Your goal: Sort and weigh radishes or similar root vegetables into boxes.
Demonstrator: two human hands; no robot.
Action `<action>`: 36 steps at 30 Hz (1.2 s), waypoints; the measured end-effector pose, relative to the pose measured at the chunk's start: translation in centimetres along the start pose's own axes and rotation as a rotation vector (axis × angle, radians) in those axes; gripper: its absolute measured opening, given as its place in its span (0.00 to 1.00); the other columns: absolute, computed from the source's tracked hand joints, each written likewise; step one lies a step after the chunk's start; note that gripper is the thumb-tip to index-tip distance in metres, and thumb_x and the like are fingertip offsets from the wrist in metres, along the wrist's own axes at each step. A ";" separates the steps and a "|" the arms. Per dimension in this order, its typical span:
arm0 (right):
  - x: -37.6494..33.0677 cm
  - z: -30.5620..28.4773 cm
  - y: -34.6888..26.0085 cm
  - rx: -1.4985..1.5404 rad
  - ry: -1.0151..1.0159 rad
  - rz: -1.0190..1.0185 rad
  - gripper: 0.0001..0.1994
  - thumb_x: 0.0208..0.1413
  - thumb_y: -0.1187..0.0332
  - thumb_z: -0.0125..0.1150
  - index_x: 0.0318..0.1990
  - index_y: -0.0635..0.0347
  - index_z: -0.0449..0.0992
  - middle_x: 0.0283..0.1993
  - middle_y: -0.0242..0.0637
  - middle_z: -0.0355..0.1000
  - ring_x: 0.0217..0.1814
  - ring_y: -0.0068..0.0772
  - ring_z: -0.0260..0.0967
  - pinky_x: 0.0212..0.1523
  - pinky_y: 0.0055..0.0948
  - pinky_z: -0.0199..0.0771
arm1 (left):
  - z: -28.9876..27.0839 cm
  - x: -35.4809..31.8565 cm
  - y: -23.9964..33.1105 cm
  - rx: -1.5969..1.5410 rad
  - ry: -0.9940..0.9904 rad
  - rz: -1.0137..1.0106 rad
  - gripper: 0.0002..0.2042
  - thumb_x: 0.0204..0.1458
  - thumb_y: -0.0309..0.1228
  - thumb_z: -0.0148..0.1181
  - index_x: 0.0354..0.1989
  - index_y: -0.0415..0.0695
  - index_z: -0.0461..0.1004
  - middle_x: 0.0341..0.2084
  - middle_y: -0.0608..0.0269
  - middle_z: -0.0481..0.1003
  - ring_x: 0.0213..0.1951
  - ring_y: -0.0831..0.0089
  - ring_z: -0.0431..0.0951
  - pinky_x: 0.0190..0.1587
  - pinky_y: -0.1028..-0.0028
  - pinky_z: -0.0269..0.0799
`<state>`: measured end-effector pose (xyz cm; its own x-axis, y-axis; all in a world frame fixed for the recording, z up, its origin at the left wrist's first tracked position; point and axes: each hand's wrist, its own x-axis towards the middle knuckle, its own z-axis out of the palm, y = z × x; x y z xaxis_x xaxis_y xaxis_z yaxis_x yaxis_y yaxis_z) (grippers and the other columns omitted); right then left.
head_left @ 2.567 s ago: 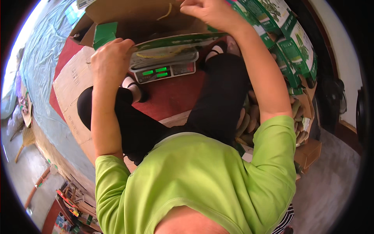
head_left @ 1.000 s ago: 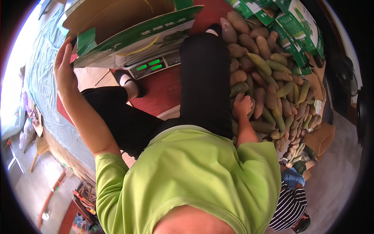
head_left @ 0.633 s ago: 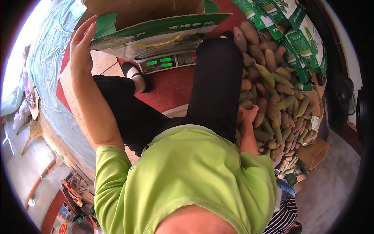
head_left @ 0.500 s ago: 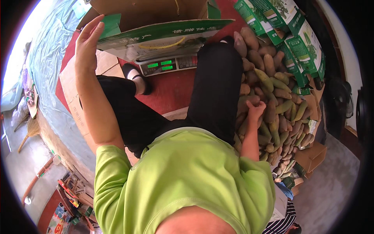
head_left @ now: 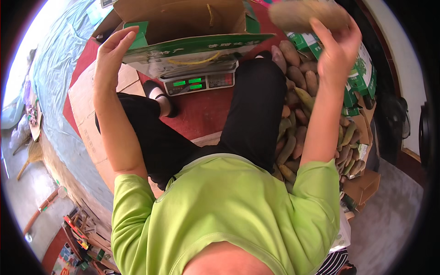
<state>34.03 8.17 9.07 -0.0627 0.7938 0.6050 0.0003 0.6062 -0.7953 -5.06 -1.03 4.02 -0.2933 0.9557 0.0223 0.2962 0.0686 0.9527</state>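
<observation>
My right hand (head_left: pixel 339 57) is raised at the upper right, its fingers and thumb closed on a large brown oblong vegetable (head_left: pixel 293 16), slightly blurred. Below it spreads a pile of similar brown and green vegetables (head_left: pixel 288 151), beside my right leg. At the upper left my left hand (head_left: pixel 107 59) bends its fingers and thumb about the green flap (head_left: pixel 137 39) at the left end of an open cardboard carton (head_left: pixel 238 43). The carton is green and white outside, with yellow cord handles, and sits on a digital scale (head_left: pixel 199 84) with lit green displays. Its floor is hidden.
More green cartons (head_left: pixel 364 68) stand behind the pile at right. A black fan (head_left: pixel 398 117) is by the wall. Flattened cardboard (head_left: pixel 85 119) and pale blue plastic sheeting (head_left: pixel 55 64) lie to my left. A small open box (head_left: pixel 362 185) is at the pile's near end.
My right hand has risen from the pile, lifting the vegetable toward the upper right. My left hand's fingers have bent over toward the carton flap. The carton and scale appear slightly lower in view.
</observation>
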 end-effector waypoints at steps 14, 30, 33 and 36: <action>1.9 11.6 4.7 -0.485 -0.720 0.343 0.18 0.41 0.69 0.63 0.42 0.63 0.71 0.35 0.44 0.75 0.39 0.34 0.73 0.43 0.32 0.70 | -1.7 -0.6 0.3 0.119 -0.340 -0.036 0.08 0.44 0.19 0.60 0.35 0.36 0.77 0.31 0.70 0.74 0.36 0.81 0.71 0.44 0.80 0.64; -23.4 -15.5 13.0 -0.737 -0.023 0.777 0.12 0.47 0.69 0.62 0.39 0.63 0.73 0.36 0.41 0.75 0.39 0.35 0.73 0.40 0.31 0.71 | -1.6 -0.7 0.0 0.210 -0.295 -0.018 0.10 0.50 0.25 0.57 0.40 0.37 0.77 0.38 0.64 0.76 0.43 0.76 0.71 0.52 0.76 0.61; -31.9 -20.6 13.6 -1.031 -0.067 0.928 0.15 0.44 0.65 0.63 0.41 0.59 0.73 0.39 0.41 0.75 0.42 0.46 0.71 0.45 0.38 0.70 | -1.3 -0.6 0.0 0.234 -0.219 0.070 0.13 0.56 0.34 0.51 0.43 0.40 0.77 0.41 0.60 0.76 0.47 0.72 0.72 0.56 0.73 0.60; -37.5 -23.0 12.2 -1.252 -0.084 1.153 0.21 0.43 0.64 0.64 0.47 0.56 0.71 0.44 0.44 0.72 0.48 0.48 0.68 0.48 0.40 0.69 | -1.0 -0.1 -0.3 0.151 -0.179 0.004 0.17 0.58 0.39 0.48 0.44 0.40 0.76 0.41 0.59 0.76 0.47 0.71 0.72 0.56 0.72 0.60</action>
<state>59.35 -13.07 -22.45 0.4838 0.8367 -0.2567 0.8038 -0.5408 -0.2479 -6.06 -1.49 4.01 -0.1298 0.9907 -0.0414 0.4332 0.0943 0.8963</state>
